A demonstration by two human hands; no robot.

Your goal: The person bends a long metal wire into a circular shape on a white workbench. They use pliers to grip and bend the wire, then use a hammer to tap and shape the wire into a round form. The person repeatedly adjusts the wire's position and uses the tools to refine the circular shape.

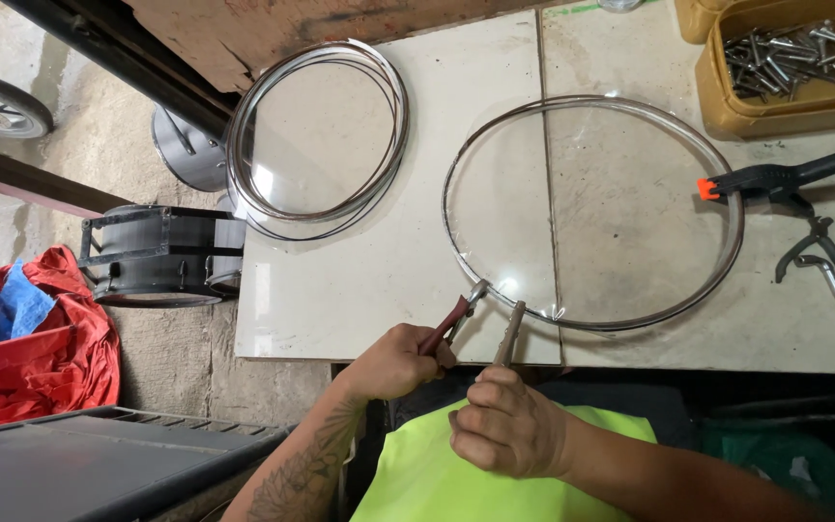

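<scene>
My left hand [400, 361] grips pliers with dark red handles [448, 324], whose jaws bite the near edge of a metal rim around a large round glass disc [611, 203] lying on the pale worktop [359, 280]. My right hand [506, 420] holds a second, plain metal tool [509, 332] whose tip meets the same rim just to the right of the pliers. A black spring clamp with an orange tip [775, 177] pinches the rim's right side.
A stack of glass discs with loose metal bands [319, 135] lies at the worktop's left. A yellow tray of metal screws [792, 53] sits top right. Grey pliers [828, 275] rest at the right. Red cloth [45, 338] and black metal drums [157, 253] lie on the floor.
</scene>
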